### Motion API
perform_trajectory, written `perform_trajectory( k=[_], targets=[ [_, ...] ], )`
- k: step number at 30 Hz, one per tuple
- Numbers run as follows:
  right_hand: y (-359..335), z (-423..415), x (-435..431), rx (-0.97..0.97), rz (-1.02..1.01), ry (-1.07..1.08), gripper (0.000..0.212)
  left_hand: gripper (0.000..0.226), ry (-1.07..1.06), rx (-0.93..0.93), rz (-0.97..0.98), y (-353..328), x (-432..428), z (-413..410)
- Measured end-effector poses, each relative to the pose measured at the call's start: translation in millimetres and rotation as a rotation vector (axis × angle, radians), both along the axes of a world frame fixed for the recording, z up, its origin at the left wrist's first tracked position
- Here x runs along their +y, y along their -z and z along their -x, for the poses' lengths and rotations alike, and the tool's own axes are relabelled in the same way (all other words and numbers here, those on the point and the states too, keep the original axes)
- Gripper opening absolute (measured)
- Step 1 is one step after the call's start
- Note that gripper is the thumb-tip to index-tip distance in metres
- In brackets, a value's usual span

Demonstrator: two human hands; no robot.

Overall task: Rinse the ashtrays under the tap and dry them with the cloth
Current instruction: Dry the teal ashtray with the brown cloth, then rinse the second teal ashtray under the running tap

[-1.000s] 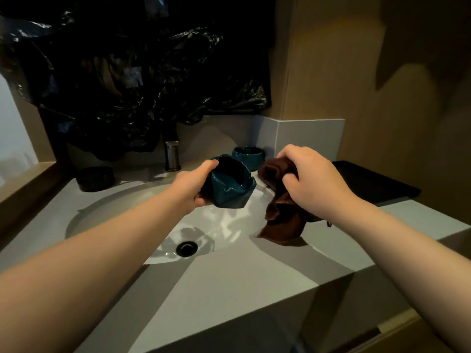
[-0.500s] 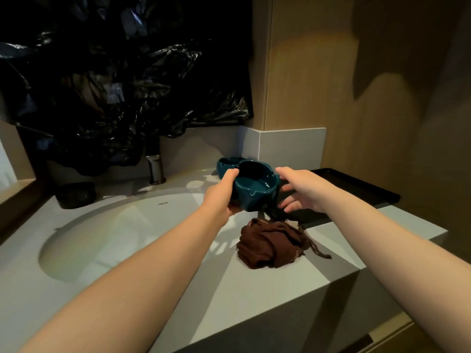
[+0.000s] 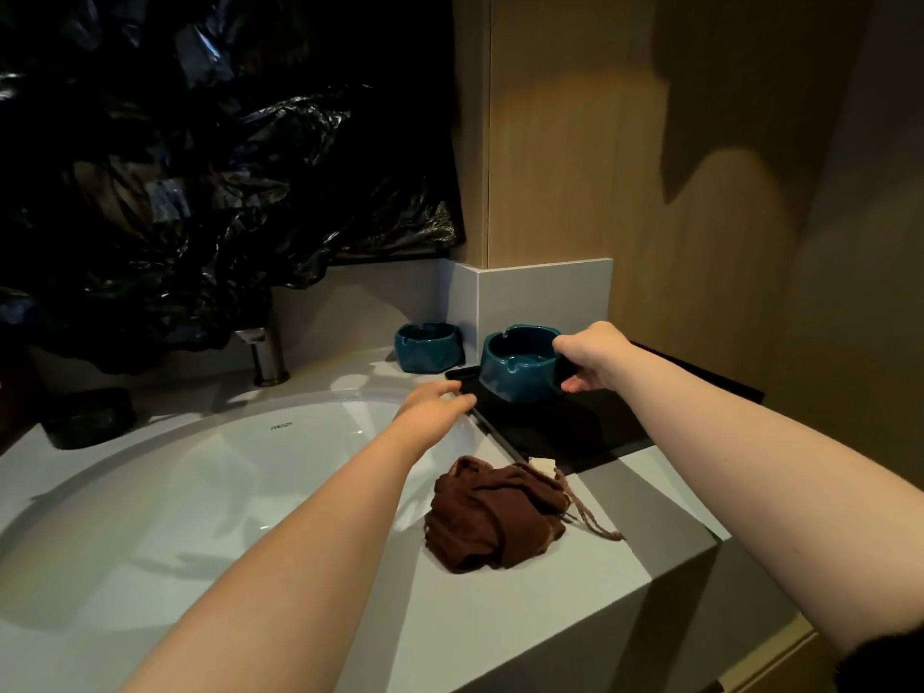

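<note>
My right hand grips a teal ashtray by its right rim, just above the back left corner of a black tray. My left hand hovers beside the tray's left edge with relaxed fingers and holds nothing. A second teal ashtray stands on the counter in the back corner. The brown cloth lies crumpled on the counter between my arms. The tap stands behind the white basin.
A dark round object sits on the counter left of the tap. Black plastic sheeting covers the wall above the basin. A wooden wall panel rises behind the tray. The counter's front edge runs close below the cloth.
My right hand dropped the cloth on the counter and took the ashtray from my left hand. The ashtray moved right, over the black tray. My left hand let go and drew back.
</note>
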State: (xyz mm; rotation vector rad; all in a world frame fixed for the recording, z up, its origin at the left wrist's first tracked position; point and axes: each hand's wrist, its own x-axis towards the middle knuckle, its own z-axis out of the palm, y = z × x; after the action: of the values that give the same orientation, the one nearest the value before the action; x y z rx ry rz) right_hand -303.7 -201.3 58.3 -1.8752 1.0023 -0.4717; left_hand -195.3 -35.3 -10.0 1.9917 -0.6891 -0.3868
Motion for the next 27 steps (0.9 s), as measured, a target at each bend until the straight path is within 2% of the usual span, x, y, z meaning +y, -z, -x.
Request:
perform_trajectory(
  k=[8, 13, 21, 24, 27],
  targets=[
    [21, -14, -19, -0.030, -0.050, 0.139, 0.030, 0.061, 0.064, -0.124, -0.106, 9, -7, 7],
    [28, -22, -21, -0.092, -0.144, 0.174, 0.031, 0.063, 0.057, -0.139, -0.119, 10, -7, 6],
    [29, -26, -21, -0.109, -0.133, 0.189, 0.028, 0.062, 0.061, -0.162, -0.141, 10, -7, 8],
    [31, -24, -13, -0.102, -0.076, 0.186, 0.029, 0.061, 0.068, -0.178, -0.158, 7, -4, 11],
    [35, -24, 0, 0.001, 0.184, 0.205, 0.046, 0.058, 0.060, -0.189, -0.143, -8, 3, 7]
  ],
)
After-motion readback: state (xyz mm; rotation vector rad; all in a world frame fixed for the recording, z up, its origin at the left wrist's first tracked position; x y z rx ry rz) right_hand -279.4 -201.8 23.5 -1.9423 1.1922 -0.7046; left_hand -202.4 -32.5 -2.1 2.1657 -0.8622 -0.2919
